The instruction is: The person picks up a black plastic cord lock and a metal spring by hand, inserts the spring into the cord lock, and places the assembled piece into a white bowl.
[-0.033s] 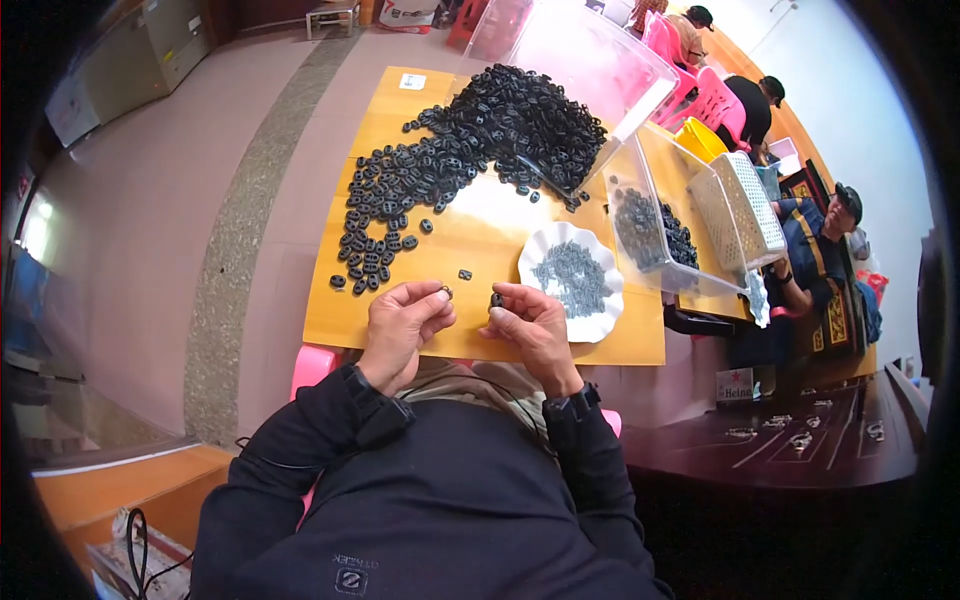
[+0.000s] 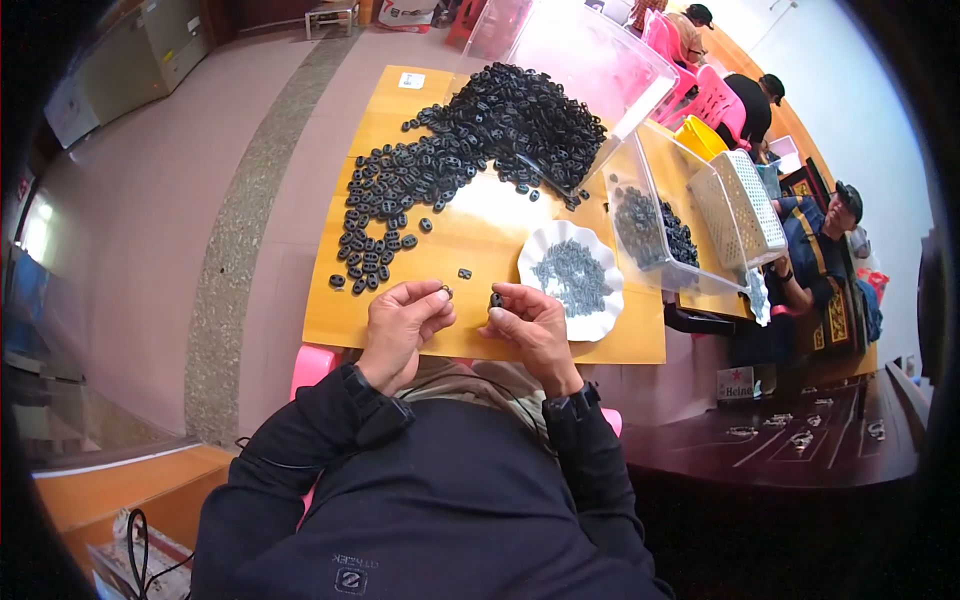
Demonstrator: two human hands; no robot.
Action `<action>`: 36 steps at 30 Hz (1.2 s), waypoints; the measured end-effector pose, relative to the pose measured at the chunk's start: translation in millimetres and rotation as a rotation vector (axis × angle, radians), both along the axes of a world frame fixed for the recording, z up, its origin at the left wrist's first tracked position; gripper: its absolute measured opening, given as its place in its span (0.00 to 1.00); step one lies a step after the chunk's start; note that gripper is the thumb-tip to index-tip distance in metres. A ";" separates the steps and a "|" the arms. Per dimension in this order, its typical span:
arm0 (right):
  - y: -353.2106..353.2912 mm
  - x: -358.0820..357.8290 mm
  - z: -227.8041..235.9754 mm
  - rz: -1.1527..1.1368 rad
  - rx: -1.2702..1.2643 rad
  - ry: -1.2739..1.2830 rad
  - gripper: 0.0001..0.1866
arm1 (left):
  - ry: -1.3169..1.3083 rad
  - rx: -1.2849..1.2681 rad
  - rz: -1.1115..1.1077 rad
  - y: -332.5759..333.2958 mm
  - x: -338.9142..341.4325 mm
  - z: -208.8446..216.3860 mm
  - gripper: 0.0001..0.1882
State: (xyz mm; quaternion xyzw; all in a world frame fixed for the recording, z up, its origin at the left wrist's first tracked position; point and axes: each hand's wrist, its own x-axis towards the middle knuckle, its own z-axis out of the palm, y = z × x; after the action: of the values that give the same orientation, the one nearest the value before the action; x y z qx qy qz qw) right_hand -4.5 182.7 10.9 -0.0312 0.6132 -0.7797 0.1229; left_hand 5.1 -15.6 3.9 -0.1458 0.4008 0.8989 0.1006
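Note:
Between the thumb and fingers of my left hand [image 2: 412,318] is a small dark ring-like part [image 2: 447,292], held just over the table's near edge. My right hand [image 2: 532,325] pinches a small black oval piece [image 2: 496,299] upright at its fingertips. The two hands are a short way apart. On the tabletop between and beyond them lies a single small dark piece [image 2: 465,273]. Beside my right hand, a white scalloped plate [image 2: 611,318] holds a heap of small grey parts [image 2: 571,279].
A large pile of black oval two-holed pieces [image 2: 520,120] spreads across the far side of the wooden table [image 2: 470,325], partly spilling from a clear bin [image 2: 640,95]. Another clear bin [image 2: 650,215] and a white perforated basket [image 2: 745,205] stand to the right. A person [image 2: 815,235] sits beyond them.

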 end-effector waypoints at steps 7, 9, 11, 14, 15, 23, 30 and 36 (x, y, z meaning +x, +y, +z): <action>0.3 0.9 -8.0 0.008 -0.054 0.010 0.15 | 0.006 0.009 -0.069 -0.1 1.6 1.6 0.07; 0.0 1.0 -11.3 0.023 -0.076 0.014 0.16 | 0.006 0.001 -0.081 0.1 2.2 2.7 0.07; -2.0 1.7 -13.0 0.025 -0.078 -0.001 0.16 | 0.007 -0.008 -0.090 0.0 2.3 2.6 0.08; -3.0 2.7 -15.2 0.025 -0.074 -0.015 0.16 | 0.004 -0.002 -0.101 0.4 2.2 2.2 0.08; -3.1 3.0 -15.6 0.024 -0.069 -0.016 0.17 | 0.007 -0.004 -0.101 0.6 2.2 2.2 0.08; -4.3 2.5 -20.0 0.000 -0.091 -0.001 0.15 | 0.014 0.006 -0.101 0.9 2.2 1.3 0.07; -5.6 3.4 -20.2 -0.024 -0.084 -0.026 0.13 | 0.004 0.018 -0.110 2.8 2.5 2.7 0.07; -6.8 3.5 -18.9 0.007 0.090 0.101 0.12 | 0.008 0.051 -0.119 6.4 4.1 4.6 0.07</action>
State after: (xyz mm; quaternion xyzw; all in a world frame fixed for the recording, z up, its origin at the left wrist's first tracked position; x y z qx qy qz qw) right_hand -1.0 175.9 -8.0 -0.0672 0.6531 -0.7482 0.0959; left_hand 9.2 -9.2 8.5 -0.1153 0.3861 0.9018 0.1559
